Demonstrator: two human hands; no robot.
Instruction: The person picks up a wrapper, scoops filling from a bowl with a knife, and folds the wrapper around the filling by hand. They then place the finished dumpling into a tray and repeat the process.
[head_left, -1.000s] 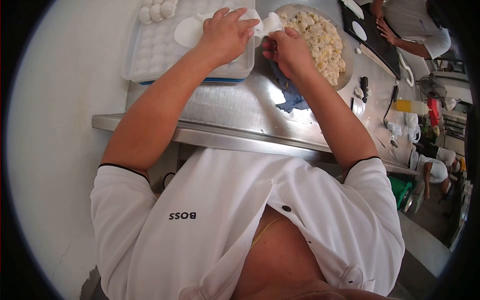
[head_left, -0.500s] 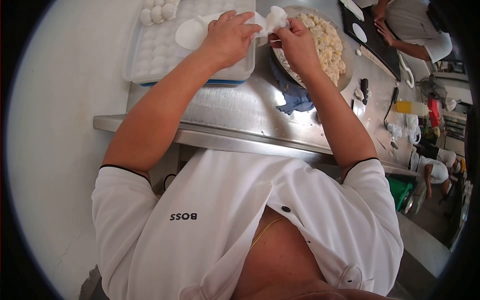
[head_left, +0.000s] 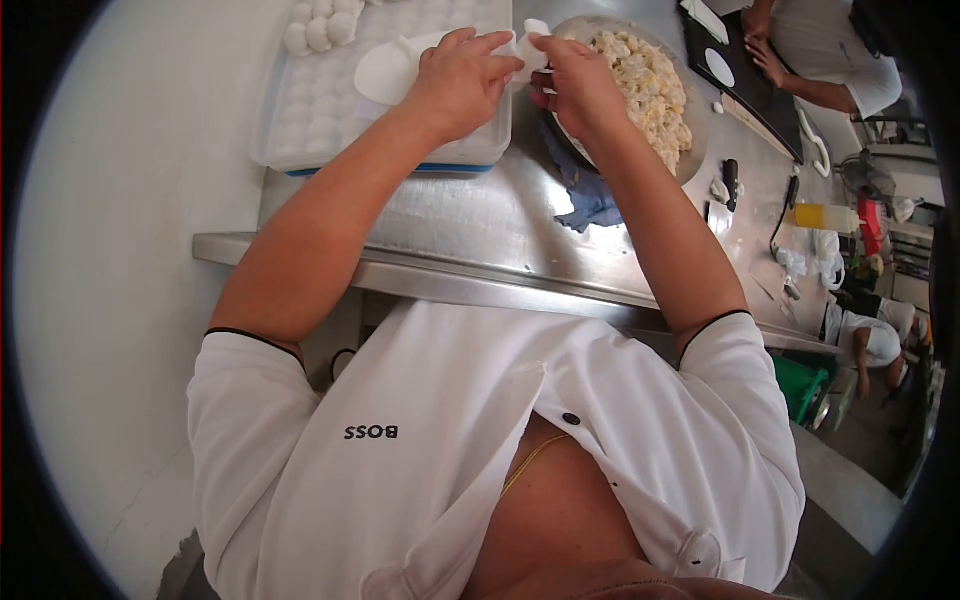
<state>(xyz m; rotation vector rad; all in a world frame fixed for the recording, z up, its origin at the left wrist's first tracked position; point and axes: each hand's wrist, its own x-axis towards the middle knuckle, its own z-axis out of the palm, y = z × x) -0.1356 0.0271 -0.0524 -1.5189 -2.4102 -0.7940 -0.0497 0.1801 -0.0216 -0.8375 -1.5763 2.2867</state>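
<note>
A small piece of white dough (head_left: 530, 58) is between my hands, above the gap between a plastic tray and a bowl. My right hand (head_left: 580, 85) pinches its near right edge with thumb and fingers. My left hand (head_left: 460, 88), fingers bent, holds its left side; the fingertips are partly hidden. Under and left of that hand lies a flat white dough round (head_left: 385, 72) on the translucent plastic tray (head_left: 395, 155). To the right, the wide metal bowl (head_left: 696, 150) holds a chunky, creamy filling (head_left: 645, 95).
White dough balls (head_left: 318, 30) sit at the tray's back left corner. A blue cloth (head_left: 590, 205) lies by the bowl. On the steel table (head_left: 450, 220) are a black-handled knife (head_left: 730, 185) and a yellow bottle (head_left: 825, 217). A co-worker's hand (head_left: 768, 62) rests on a black board (head_left: 745, 75).
My right hand has moved slightly left, closer to my left hand. The dough between them looks more gathered and less stretched out. My left hand has hardly moved.
</note>
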